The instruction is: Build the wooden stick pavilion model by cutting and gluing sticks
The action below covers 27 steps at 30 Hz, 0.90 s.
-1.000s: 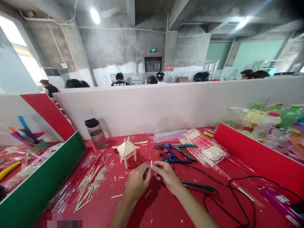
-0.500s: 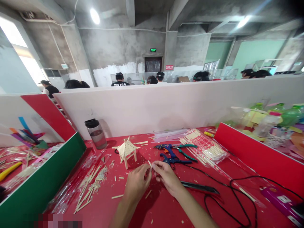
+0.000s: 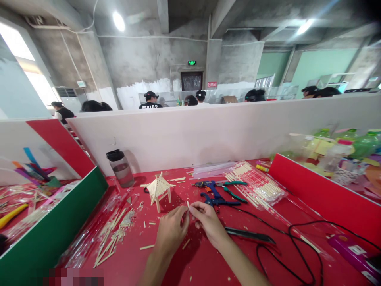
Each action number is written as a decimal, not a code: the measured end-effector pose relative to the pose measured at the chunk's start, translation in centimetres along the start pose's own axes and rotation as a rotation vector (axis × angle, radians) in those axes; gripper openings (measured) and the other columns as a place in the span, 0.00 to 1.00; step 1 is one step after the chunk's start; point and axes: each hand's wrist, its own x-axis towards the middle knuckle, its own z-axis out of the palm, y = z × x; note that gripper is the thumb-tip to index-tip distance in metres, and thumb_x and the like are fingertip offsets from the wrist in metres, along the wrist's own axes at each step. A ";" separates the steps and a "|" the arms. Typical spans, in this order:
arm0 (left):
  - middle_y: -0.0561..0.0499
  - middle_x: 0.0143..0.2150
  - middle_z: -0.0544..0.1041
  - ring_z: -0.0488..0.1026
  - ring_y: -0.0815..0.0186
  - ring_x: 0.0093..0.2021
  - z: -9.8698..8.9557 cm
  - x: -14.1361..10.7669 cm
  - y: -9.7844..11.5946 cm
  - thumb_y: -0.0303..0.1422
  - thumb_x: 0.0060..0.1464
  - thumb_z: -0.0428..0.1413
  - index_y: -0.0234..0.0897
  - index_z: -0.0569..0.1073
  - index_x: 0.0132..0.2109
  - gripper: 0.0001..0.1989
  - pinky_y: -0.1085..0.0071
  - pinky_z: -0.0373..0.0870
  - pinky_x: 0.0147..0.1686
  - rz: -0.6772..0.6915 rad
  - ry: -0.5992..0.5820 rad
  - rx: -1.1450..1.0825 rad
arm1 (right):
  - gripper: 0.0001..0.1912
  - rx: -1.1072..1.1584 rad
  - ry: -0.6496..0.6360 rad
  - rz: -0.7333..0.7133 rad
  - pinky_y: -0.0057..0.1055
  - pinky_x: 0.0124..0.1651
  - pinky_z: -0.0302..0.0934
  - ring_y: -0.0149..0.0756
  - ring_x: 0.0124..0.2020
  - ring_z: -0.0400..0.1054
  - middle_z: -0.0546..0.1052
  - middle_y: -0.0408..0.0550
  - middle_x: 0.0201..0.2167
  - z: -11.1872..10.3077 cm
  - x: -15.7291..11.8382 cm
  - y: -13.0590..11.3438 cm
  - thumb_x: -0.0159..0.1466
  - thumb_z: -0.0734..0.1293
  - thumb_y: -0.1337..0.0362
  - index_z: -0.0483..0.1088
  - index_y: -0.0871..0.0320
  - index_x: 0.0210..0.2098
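Observation:
My left hand (image 3: 172,228) and my right hand (image 3: 207,222) meet fingertip to fingertip above the red table (image 3: 125,274). Between them a small pale stick (image 3: 187,204) pokes up, pinched by both hands; its lower part is hidden by the fingers. Just beyond and left of my hands stands a little stick hut (image 3: 160,190) with a sloped roof on legs. A blue glue gun (image 3: 212,194) and green-handled pliers (image 3: 233,190) lie beyond my right hand. The black cutter knife (image 3: 250,235) rests beside my right wrist.
Loose sticks (image 3: 111,242) and plastic wrap lie left. A bottle (image 3: 121,171) stands by the white partition (image 3: 184,139). Packs of sticks (image 3: 258,184) lie at the back right, a black cable (image 3: 297,238) and purple power strip (image 3: 351,252) at right. Green and red boards flank the table.
The small stick between my fingertips has turned from leaning left to nearly upright. My right fingers have shifted slightly left.

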 end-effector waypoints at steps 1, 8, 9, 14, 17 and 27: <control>0.48 0.33 0.79 0.76 0.65 0.33 0.0 0.0 0.0 0.31 0.62 0.46 0.38 0.75 0.40 0.12 0.74 0.64 0.33 0.002 -0.004 -0.012 | 0.21 0.003 -0.002 -0.004 0.22 0.19 0.52 0.26 0.20 0.59 0.69 0.40 0.20 0.1 0.0 0.1 0.50 0.75 0.48 0.73 0.60 0.31; 0.48 0.38 0.80 0.77 0.64 0.37 -0.4 0.0 0.0 0.29 0.61 0.46 0.39 0.74 0.46 0.12 0.73 0.66 0.35 -0.023 -0.024 -0.072 | 0.22 0.087 0.038 0.008 0.27 0.32 0.65 0.32 0.28 0.69 0.76 0.45 0.27 0.1 0.2 0.0 0.48 0.77 0.50 0.72 0.60 0.30; 0.48 0.38 0.80 0.77 0.64 0.37 -0.4 0.0 0.0 0.29 0.61 0.47 0.40 0.74 0.46 0.12 0.73 0.66 0.35 -0.028 -0.016 -0.077 | 0.22 0.107 0.047 0.012 0.29 0.35 0.66 0.34 0.30 0.71 0.76 0.46 0.27 0.0 0.2 -0.1 0.47 0.77 0.50 0.72 0.60 0.30; 0.49 0.37 0.81 0.77 0.66 0.33 -1.4 0.4 -0.5 0.30 0.60 0.48 0.40 0.74 0.45 0.12 0.74 0.65 0.33 -0.067 0.051 -0.096 | 0.22 0.152 0.094 -0.013 0.32 0.40 0.67 0.34 0.30 0.72 0.78 0.48 0.26 -0.6 0.7 -0.2 0.44 0.79 0.52 0.72 0.61 0.28; 0.52 0.34 0.80 0.74 0.68 0.29 -2.8 0.7 -0.6 0.33 0.60 0.48 0.40 0.74 0.43 0.11 0.75 0.65 0.31 -0.144 0.122 -0.125 | 0.22 0.160 0.120 -0.045 0.30 0.38 0.67 0.32 0.27 0.71 0.77 0.46 0.24 -0.8 1.1 0.0 0.44 0.79 0.53 0.72 0.61 0.27; 0.52 0.35 0.79 0.74 0.66 0.31 -10.7 4.6 -1.6 0.37 0.60 0.47 0.41 0.73 0.43 0.12 0.73 0.66 0.33 -0.195 0.210 -0.081 | 0.19 0.195 0.109 -0.097 0.26 0.34 0.68 0.30 0.26 0.71 0.78 0.45 0.25 -0.9 1.5 -0.6 0.46 0.78 0.55 0.72 0.59 0.30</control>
